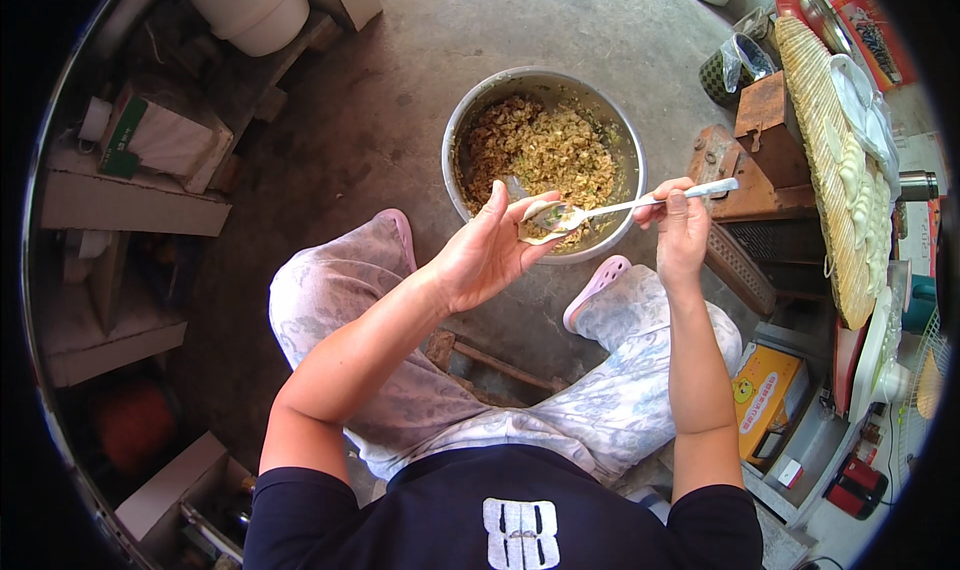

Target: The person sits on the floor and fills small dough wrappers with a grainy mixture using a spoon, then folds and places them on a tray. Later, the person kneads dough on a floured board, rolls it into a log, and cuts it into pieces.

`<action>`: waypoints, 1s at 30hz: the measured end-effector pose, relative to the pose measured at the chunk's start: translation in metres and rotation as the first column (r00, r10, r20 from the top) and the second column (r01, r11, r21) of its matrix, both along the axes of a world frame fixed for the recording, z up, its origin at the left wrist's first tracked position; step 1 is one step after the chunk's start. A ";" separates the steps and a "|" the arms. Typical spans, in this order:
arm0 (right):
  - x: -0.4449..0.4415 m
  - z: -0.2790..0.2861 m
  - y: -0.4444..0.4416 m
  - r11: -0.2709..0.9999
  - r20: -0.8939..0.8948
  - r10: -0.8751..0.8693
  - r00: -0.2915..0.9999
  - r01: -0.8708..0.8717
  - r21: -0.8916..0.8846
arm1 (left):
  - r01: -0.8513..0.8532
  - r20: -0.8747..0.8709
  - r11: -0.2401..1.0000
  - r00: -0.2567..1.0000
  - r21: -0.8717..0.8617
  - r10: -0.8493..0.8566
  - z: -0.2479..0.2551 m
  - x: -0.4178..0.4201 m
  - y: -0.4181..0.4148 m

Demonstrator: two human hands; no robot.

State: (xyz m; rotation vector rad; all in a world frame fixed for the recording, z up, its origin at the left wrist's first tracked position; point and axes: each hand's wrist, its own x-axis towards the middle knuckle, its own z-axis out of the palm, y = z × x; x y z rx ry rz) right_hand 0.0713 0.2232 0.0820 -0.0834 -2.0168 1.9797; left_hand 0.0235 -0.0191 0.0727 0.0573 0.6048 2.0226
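My left hand (491, 251) cradles a round dough wrapper (527, 226) on its fingers, thumb raised. A spoon (637, 203) is held by its handle in my right hand (681, 229), its bowl resting over the wrapper. Some chopped filling shows on the wrapper beside the spoon's bowl. Both hands are above the near rim of a large metal basin (448, 150). Inside the basin lies a heap of brown and green chopped filling (544, 146). A pale, partly hidden object shows in the filling behind my left fingers; I cannot tell what it is.
To the right, a round woven tray (817, 165) carries a row of shaped dumplings (862, 202). Near it stand a rusty metal box (765, 112) and a lined checkered bin (727, 71). An open drawer holds a yellow box (769, 397). Shelves (135, 214) line the left side.
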 end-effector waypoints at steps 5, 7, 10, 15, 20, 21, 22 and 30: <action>0.000 0.012 -0.003 0.996 -0.025 0.045 0.999 -0.042 0.083 | -0.021 -0.015 0.999 1.000 -0.050 0.020 0.002 0.005 0.004; 0.002 0.013 -0.009 0.975 -0.001 0.091 0.996 -0.089 0.201 | -0.014 -0.029 0.998 0.999 -0.060 0.012 0.003 0.006 0.004; -0.001 0.013 -0.010 0.984 0.018 0.058 0.998 -0.060 0.165 | 0.010 -0.046 0.999 0.999 -0.050 -0.012 0.002 0.005 0.003; -0.005 0.000 0.011 0.936 0.141 -0.126 0.982 0.165 -0.311 | 0.001 -0.061 1.000 0.998 -0.029 -0.003 0.005 0.001 0.000; 0.000 -0.001 0.006 0.958 0.126 -0.109 0.986 0.070 0.280 | -0.140 -0.456 0.976 0.889 -0.169 0.048 0.006 -0.004 -0.005; 0.004 0.003 -0.012 0.894 0.109 -0.064 0.992 0.009 0.448 | -0.168 -0.464 0.966 0.884 -0.196 0.060 0.005 -0.005 -0.006; 0.005 -0.006 -0.017 0.792 0.049 0.051 0.998 -0.070 0.606 | -0.192 -0.473 0.956 0.878 -0.223 0.066 0.005 -0.005 -0.005; 0.022 -0.039 -0.049 0.249 -0.015 0.322 0.947 -0.070 0.966 | -0.329 -0.617 0.868 0.786 -0.372 0.033 -0.007 -0.010 -0.008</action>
